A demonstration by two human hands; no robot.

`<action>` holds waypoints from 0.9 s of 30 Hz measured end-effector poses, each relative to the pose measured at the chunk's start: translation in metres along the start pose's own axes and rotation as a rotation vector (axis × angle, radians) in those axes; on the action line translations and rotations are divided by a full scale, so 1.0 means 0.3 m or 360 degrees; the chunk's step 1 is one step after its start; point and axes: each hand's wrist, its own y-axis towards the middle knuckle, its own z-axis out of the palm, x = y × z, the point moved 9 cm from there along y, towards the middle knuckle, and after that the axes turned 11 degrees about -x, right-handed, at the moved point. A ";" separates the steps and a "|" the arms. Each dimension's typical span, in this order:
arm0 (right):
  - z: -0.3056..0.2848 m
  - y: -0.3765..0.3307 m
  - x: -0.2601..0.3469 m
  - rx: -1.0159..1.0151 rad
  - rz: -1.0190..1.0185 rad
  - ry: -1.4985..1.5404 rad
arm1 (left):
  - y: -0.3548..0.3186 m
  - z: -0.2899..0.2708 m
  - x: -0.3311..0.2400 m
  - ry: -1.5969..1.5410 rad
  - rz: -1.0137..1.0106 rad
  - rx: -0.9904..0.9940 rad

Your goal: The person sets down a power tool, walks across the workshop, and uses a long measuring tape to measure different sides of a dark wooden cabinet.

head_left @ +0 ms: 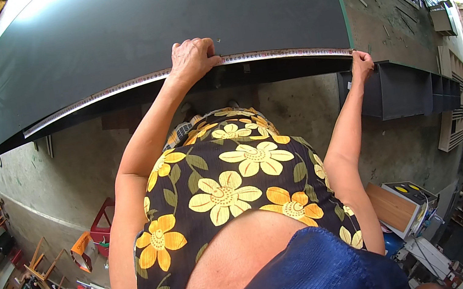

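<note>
A long white measuring tape [122, 86] with dark markings runs along the near edge of a large dark grey panel [159, 18]. My left hand [191, 58] rests on the panel near its middle, fingers curled, with the thumb on the tape. At the panel's near right corner, my right hand [362, 64] pinches the right end of the tape between thumb and fingers. Leftward from my left hand the tape lies loose and reaches almost to the panel's left end. Some of the tape is hidden beneath my left hand and wrist.
Right of the panel is a brownish worktop [378, 26] with scraps and strips on it. Dark open shelving [401, 90] stands below it. Behind me on the left are a red crate [104, 229] and wooden chair frames [45, 264]. Concrete floor [84, 152] shows under the panel.
</note>
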 end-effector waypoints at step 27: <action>0.026 -0.013 -0.077 -0.0066 0.0061 -0.0059 | 0.017 0.118 -0.016 0.0210 -0.0112 -0.0055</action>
